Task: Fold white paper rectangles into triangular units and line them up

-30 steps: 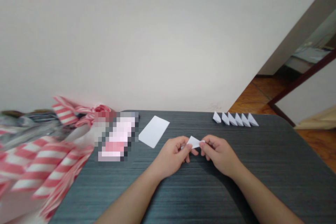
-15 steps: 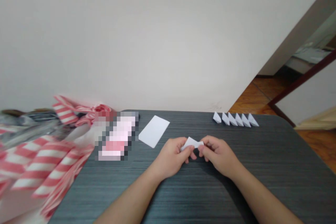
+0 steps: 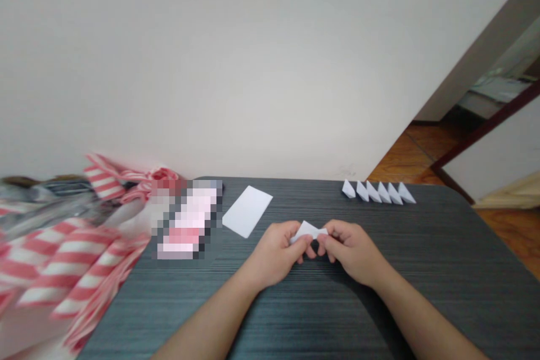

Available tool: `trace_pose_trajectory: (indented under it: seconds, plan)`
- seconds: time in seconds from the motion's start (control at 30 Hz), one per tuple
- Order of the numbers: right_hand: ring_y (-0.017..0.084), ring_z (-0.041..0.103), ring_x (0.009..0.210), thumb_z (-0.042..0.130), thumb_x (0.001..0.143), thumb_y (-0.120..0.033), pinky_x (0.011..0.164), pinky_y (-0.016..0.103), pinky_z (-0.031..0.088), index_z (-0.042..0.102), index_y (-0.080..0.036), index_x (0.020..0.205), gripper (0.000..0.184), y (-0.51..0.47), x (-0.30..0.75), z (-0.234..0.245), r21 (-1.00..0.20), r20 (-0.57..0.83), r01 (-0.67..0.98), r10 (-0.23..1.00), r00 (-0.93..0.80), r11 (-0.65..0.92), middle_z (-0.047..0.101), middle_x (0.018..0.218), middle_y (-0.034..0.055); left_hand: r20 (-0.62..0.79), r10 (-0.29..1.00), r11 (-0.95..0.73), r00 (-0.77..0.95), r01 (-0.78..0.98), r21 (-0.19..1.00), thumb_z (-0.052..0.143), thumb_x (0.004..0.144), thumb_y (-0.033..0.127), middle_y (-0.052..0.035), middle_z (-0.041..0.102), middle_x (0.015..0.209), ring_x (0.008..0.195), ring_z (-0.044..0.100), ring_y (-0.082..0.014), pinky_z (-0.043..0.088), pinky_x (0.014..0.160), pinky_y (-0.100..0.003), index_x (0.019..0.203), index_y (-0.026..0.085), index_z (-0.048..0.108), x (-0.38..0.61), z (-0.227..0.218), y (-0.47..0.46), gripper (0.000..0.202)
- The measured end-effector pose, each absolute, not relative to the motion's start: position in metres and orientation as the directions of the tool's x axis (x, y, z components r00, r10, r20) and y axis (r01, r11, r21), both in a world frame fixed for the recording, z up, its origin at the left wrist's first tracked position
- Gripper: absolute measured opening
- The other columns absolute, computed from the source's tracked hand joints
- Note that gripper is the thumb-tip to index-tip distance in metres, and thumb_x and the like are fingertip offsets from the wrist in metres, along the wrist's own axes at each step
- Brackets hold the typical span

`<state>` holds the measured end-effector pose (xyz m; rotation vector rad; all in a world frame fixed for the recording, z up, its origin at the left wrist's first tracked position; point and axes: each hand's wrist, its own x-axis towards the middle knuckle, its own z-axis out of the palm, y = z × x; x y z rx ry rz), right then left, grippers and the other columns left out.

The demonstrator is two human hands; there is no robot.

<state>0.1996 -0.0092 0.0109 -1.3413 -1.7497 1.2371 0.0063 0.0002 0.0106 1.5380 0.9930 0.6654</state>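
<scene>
A small folded white paper is held between my two hands just over the dark table. My left hand pinches its left side with thumb and fingers, and the thumb lies along the near edge. At the right end, my right hand grips the paper between thumb and bent fingers. The thumbs are close together, with a dark gap below the paper between the hands. Fingers cover much of the paper's lower part, so its full shape is hidden.
Flat white paper lies left of my hands, beside a pixelated pinkish item. Several folded white paper pieces stand in a row at the table's back right. Red-and-white striped cloth is heaped at the left edge. A wall rises behind.
The hands stay in nearly the same place on the folded paper. My right fingers and thumb have shifted very slightly toward the left hand.
</scene>
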Motion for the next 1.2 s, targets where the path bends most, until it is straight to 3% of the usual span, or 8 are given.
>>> trace_pose_trajectory:
  seconds: [0.4, 0.6, 1.2]
  plan:
    - [0.010, 0.051, 0.048, 0.055, 0.090, -0.024, 0.051, 0.021, 0.039, 0.063, -0.017, 0.069, 0.023, -0.008, 0.204, 0.010, -0.911, -0.065, 0.409, 0.956, -0.285, 0.060, 0.059, 0.054, -0.0024, -0.115, 0.877, 0.014, 0.466, 0.214, 0.977, 0.053, 0.091, 0.037, -0.0051, 0.071, 0.076, 0.055, 0.057, -0.0104, 0.045, 0.055, -0.021, 0.079, 0.013, 0.067, 0.006, 0.010, 0.001, 0.029]
    - [0.010, 0.053, 0.050, 0.056, 0.088, -0.023, 0.051, 0.021, 0.040, 0.063, -0.017, 0.074, 0.017, -0.008, 0.203, 0.005, -0.932, -0.081, 0.361, 0.951, -0.297, 0.034, 0.065, 0.063, -0.0007, -0.120, 0.875, 0.020, 0.469, 0.212, 0.977, 0.053, 0.090, 0.036, -0.0045, 0.070, 0.073, 0.057, 0.057, -0.0109, 0.045, 0.055, -0.021, 0.078, 0.013, 0.066, 0.007, 0.012, 0.001, 0.029]
    - [0.010, 0.057, 0.051, 0.055, 0.089, -0.022, 0.051, 0.020, 0.043, 0.064, -0.016, 0.072, 0.019, -0.010, 0.196, 0.018, -0.927, -0.083, 0.371, 0.928, -0.363, 0.062, 0.068, 0.065, 0.0007, -0.078, 0.863, -0.080, 0.498, 0.288, 0.954, 0.053, 0.090, 0.033, -0.0028, 0.069, 0.071, 0.060, 0.058, -0.0118, 0.042, 0.056, -0.020, 0.075, 0.015, 0.068, 0.005, 0.012, -0.001, 0.028]
